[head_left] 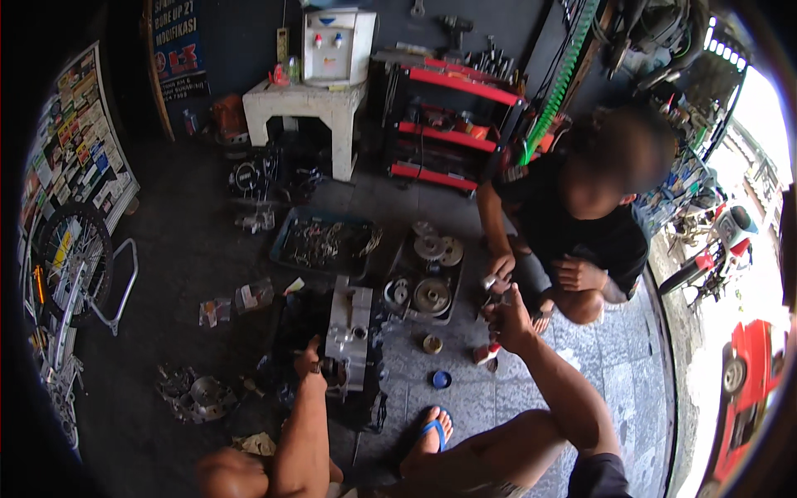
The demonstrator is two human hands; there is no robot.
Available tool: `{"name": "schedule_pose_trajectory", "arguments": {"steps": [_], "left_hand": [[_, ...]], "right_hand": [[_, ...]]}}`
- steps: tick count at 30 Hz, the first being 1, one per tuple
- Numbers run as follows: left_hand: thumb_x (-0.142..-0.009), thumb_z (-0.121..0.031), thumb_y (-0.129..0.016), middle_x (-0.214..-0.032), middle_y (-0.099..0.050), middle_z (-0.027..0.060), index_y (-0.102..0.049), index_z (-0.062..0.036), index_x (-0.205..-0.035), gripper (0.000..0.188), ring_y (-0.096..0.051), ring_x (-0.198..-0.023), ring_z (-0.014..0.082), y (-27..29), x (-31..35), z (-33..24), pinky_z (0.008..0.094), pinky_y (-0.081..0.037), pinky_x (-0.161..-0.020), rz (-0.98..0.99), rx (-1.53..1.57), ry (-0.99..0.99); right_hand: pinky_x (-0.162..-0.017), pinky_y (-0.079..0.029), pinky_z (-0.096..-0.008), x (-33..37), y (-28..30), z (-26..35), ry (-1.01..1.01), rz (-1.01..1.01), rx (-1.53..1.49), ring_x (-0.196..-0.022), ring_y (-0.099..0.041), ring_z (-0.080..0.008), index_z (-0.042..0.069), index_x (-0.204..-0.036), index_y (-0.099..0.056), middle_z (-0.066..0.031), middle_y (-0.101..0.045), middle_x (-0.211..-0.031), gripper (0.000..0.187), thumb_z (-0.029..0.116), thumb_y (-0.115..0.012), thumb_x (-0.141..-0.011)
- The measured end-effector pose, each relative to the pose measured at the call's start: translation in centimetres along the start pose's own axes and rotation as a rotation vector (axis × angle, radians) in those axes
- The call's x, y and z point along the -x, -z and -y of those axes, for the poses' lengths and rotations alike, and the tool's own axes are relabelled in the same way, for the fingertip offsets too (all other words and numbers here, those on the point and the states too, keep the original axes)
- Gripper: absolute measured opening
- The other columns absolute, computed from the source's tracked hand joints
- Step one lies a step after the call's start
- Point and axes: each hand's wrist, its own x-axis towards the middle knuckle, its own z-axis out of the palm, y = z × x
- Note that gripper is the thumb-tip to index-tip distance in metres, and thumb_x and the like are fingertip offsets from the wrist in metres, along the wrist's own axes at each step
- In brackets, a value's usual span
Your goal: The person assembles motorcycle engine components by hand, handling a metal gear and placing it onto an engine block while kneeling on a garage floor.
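My left hand (309, 357) is at the left side of a silver metal engine case (349, 319), close against its dark lower part. Shadow hides most of its fingers. Stretched forward to the right, my right hand (513, 320) has its fingers curled around something small that I cannot make out. Just beyond it, a crouching co-worker's hand (501, 267) holds a small pale metallic piece (490, 283). Whether the two hands touch the same piece is unclear. A red and white container (486, 354) is on the floor below my right hand.
A tray of round metal parts (453, 309) and a blue bin of small hardware (286, 257) lie beyond the engine case. A blue lid (440, 379) and small round tin (432, 344) are near my foot. Engine parts (199, 394) lie left; a red tool cart (448, 133) stands behind.
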Motion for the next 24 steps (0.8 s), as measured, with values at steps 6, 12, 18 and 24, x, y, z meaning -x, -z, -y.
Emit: {"name": "schedule_pose_trajectory", "arguments": {"steps": [6, 12, 18, 24], "left_hand": [[-0.066, -0.045, -0.085, -0.089, -0.067, 0.0098, -0.069, 0.0010, -0.102, 0.061, -0.061, -0.069, 0.0251, -2.8, -3.3, 2.0, 0.0450, -0.051, -0.067, 0.049, -0.032, -0.100], [-0.066, -0.044, -0.085, -0.091, -0.067, 0.0098, -0.068, 0.0020, -0.103, 0.062, -0.061, -0.071, 0.0246, -2.6, -1.7, -0.3, 0.0436, -0.051, -0.067, -0.020, -0.091, -0.070], [-0.067, -0.044, -0.086, -0.094, -0.067, 0.0105, -0.067, 0.0028, -0.105, 0.063, -0.062, -0.074, 0.0249, -3.5, -0.8, -2.6, 0.0431, -0.050, -0.070, -0.021, -0.108, -0.099], [-0.067, -0.043, -0.086, -0.098, -0.067, 0.0112, -0.066, 0.0036, -0.108, 0.065, -0.062, -0.077, 0.0252, -4.6, -0.2, -4.0, 0.0426, -0.050, -0.072, -0.007, -0.127, -0.119]], "right_hand": [[-0.065, -0.049, -0.0426, -12.4, 8.7, 0.3, 0.184, 0.076, -0.226, -0.071, -0.052, -0.0228, 0.009, -0.103, -0.058, -0.0051, -0.053, -0.082, 0.066, 0.072, -0.049, -0.084], [-0.061, -0.052, -0.0385, -10.3, 3.1, -4.0, 0.148, -0.012, -0.397, -0.071, -0.054, -0.0191, 0.007, -0.105, -0.063, -0.0052, -0.056, -0.083, 0.021, 0.020, -0.062, -0.088], [-0.055, -0.048, -0.0410, -0.6, 1.2, -9.5, 0.194, -0.111, 0.086, -0.055, -0.053, -0.0230, 0.006, -0.096, -0.064, -0.0044, -0.049, -0.061, 0.013, 0.015, -0.063, -0.086], [-0.059, -0.049, -0.0458, 2.5, 3.7, -11.3, 0.291, -0.284, 0.385, -0.063, -0.056, -0.0316, 0.005, -0.110, -0.057, -0.0119, -0.055, -0.068, 0.030, 0.016, -0.065, -0.084]]}}
